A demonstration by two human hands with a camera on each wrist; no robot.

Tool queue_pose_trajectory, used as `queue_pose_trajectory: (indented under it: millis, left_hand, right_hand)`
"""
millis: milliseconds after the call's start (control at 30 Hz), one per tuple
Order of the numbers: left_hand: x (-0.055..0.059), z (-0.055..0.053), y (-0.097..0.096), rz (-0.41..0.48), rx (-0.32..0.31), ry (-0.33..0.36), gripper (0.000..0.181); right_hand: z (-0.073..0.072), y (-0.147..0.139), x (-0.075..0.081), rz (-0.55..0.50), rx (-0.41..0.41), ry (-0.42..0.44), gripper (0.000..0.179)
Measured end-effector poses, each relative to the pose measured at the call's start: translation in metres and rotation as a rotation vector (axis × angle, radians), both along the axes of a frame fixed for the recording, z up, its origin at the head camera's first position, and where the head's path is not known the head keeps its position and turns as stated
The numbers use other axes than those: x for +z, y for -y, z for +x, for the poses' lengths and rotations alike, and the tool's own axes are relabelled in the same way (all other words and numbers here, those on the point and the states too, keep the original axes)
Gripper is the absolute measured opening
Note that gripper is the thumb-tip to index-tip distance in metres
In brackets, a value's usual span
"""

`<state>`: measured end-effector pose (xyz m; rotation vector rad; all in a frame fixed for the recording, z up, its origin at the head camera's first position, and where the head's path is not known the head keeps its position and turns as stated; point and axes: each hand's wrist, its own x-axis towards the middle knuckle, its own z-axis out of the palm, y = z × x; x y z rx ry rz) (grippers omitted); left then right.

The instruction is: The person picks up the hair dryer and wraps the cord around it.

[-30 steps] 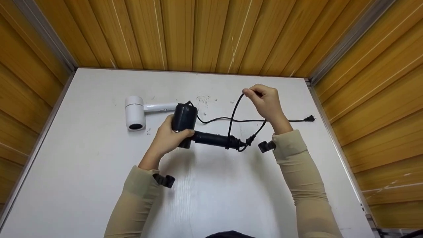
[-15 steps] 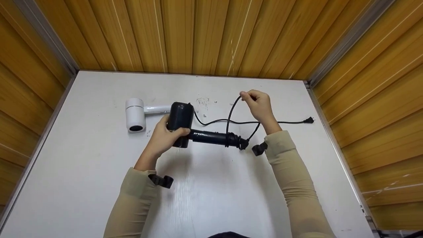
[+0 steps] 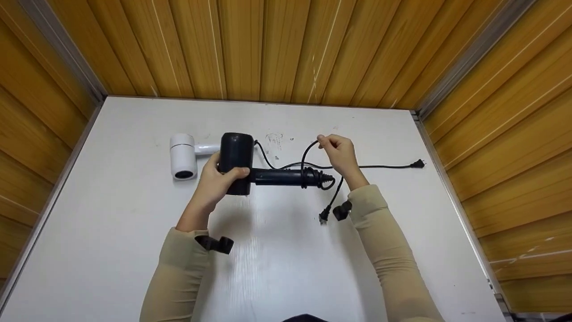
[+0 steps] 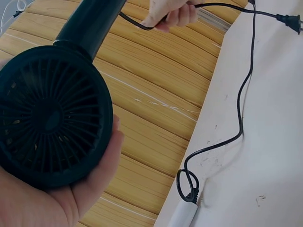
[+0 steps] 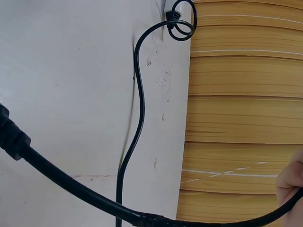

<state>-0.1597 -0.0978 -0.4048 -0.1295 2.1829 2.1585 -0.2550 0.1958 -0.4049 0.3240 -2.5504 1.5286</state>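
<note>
My left hand [image 3: 214,181] grips the barrel of a black hair dryer [image 3: 236,156], thumb across its near side. Its handle points right, with black cord [image 3: 304,167] wound round the handle's end. A vented round grille [image 4: 49,116] on the barrel faces the left wrist camera. Up and right of the handle, my right hand [image 3: 342,154] pinches the cord between thumb and fingers. From that hand the loose end hangs down to a plug [image 3: 324,214]. Behind the black dryer, a white hair dryer [image 3: 182,156] lies on the table, its handle partly hidden.
The white dryer's black cord [image 3: 389,167] runs right along the white table [image 3: 111,250], ending in a plug [image 3: 418,164] near the right edge. Wood-patterned panels [image 3: 286,49] wall the back and both sides.
The black dryer has shifted left and slightly up, its handle now nearly level. My right hand has come left and down with the cord, and the plug now hangs below the handle.
</note>
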Motion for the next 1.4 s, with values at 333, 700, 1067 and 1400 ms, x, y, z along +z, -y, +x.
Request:
queue_pose_trajectory:
  millis: [333, 700, 1067, 1400]
  left_hand:
    - [0.007, -0.002, 0.002, 0.075, 0.071, 0.040, 0.063]
    - [0.013, -0.003, 0.000, 0.138, 0.211, 0.049, 0.063]
    - [0.014, -0.006, 0.000, 0.186, 0.343, 0.079, 0.070]
    - [0.012, -0.010, 0.000, 0.187, 0.414, 0.039, 0.069]
  right_hand:
    - [-0.013, -0.004, -0.041, 0.003, 0.006, 0.074, 0.042]
    - [0.001, 0.010, -0.056, 0.047, 0.038, 0.165, 0.030]
    - [0.018, 0.022, -0.066, 0.061, 0.087, 0.164, 0.047]
    - [0.036, 0.031, -0.058, 0.056, 0.140, 0.064, 0.043]
